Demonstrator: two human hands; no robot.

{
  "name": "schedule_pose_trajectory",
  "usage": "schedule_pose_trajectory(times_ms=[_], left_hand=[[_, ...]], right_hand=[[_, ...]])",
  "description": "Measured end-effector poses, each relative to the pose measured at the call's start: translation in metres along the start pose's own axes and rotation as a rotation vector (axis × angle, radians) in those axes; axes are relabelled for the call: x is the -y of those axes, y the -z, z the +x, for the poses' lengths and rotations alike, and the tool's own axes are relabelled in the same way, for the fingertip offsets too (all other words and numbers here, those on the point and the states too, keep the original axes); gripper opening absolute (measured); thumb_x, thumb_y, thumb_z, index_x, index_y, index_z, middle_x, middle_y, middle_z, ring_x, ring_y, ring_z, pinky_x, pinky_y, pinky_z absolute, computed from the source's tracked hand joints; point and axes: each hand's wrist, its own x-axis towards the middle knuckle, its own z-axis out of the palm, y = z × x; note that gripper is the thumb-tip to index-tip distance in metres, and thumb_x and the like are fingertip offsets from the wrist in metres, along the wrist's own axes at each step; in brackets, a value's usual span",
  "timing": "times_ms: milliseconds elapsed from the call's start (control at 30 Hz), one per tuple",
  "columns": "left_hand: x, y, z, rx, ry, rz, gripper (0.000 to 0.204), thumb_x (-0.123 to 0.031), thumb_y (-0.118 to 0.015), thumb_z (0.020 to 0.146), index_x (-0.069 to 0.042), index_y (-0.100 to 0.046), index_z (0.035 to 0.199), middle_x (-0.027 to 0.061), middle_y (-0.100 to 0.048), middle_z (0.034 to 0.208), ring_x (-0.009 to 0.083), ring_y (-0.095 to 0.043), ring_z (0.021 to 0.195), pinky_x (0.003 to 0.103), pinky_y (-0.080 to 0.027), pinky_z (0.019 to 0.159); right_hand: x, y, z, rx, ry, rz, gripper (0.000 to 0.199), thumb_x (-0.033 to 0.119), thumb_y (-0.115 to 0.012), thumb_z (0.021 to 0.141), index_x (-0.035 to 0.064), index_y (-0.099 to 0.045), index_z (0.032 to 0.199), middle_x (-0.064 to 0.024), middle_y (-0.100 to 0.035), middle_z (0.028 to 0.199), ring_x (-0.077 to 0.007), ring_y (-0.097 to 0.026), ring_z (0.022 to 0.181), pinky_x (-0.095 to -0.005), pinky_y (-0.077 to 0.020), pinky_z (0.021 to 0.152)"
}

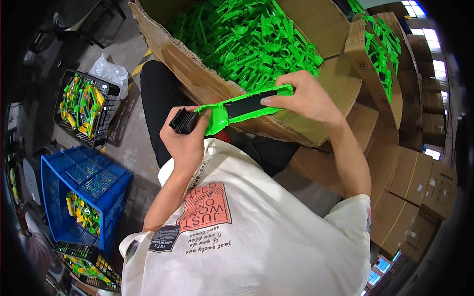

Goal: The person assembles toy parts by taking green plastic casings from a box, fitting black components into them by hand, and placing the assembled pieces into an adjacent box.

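A long, trough-shaped green plastic part lies across the space between my hands, its right end a little higher. Inside its channel sits a flat black strip. My left hand is closed around a stack of small black rectangular pieces, with the thumb pressing the green part's wider left end. At the other end, my right hand grips the green part, its thumb on the end of the black strip and the fingers partly hidden behind.
Just ahead stands a large cardboard box heaped with green plastic parts. To the left are a black crate of green and yellow pieces and a blue crate. Stacked cartons line the right side.
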Motion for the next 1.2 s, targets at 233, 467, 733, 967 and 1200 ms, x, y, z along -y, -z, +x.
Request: schedule_pose_trajectory(times_ms=[233,467,733,967,1200], left_hand=[[0.004,0.007,0.005,0.04,0.036,0.005,0.012,-0.004,-0.073,0.077,0.001,-0.063,0.082,-0.001,-0.061,0.069,0.0041,-0.053,0.062,0.019,-0.043,0.058],[0.005,0.003,-0.002,0.038,0.053,-0.096,0.011,-0.003,-0.073,0.076,0.002,-0.064,0.082,0.0002,-0.062,0.071,0.0052,-0.054,0.063,0.02,-0.043,0.06],[-0.007,0.014,0.007,0.029,0.202,-0.273,0.02,0.003,-0.074,0.072,0.0,-0.061,0.087,0.0028,-0.061,0.077,0.0087,-0.057,0.066,0.022,-0.046,0.063],[-0.005,0.008,0.009,0.044,0.241,-0.316,0.028,0.004,-0.073,0.073,-0.003,-0.059,0.096,0.0039,-0.061,0.09,0.0114,-0.058,0.075,0.024,-0.049,0.069],[-0.008,0.002,0.005,0.28,0.568,-0.555,0.027,-0.03,-0.049,0.099,-0.003,-0.057,0.098,0.0053,-0.054,0.074,0.0144,-0.051,0.066,0.027,-0.043,0.061]], right_hand=[[0.007,-0.01,-0.02,-0.02,0.107,0.047,0.02,0.017,-0.072,0.08,-0.0001,-0.063,0.088,-0.0071,-0.061,0.072,-0.0134,-0.054,0.066,-0.0292,-0.0425,0.061],[0.001,-0.009,-0.03,-0.031,0.089,0.104,0.019,0.013,-0.071,0.081,0.0003,-0.062,0.091,-0.0097,-0.061,0.073,-0.0196,-0.057,0.069,-0.0303,-0.0433,0.064],[0.009,0.005,-0.045,0.155,0.053,0.646,0.038,0.032,-0.042,0.098,0.0022,-0.063,0.108,-0.0025,-0.06,0.064,-0.0055,-0.049,0.045,-0.0206,-0.0411,0.041],[0.007,0.0,-0.052,0.044,0.002,0.732,0.038,0.027,-0.039,0.099,-0.0027,-0.062,0.107,-0.0054,-0.061,0.06,-0.0097,-0.055,0.044,-0.0213,-0.0439,0.04],[-0.04,0.037,-0.055,-0.55,0.171,1.086,0.027,0.019,-0.044,0.097,-0.0017,-0.058,0.108,-0.0141,-0.065,0.086,-0.0203,-0.065,0.058,-0.0292,-0.0532,0.046]])
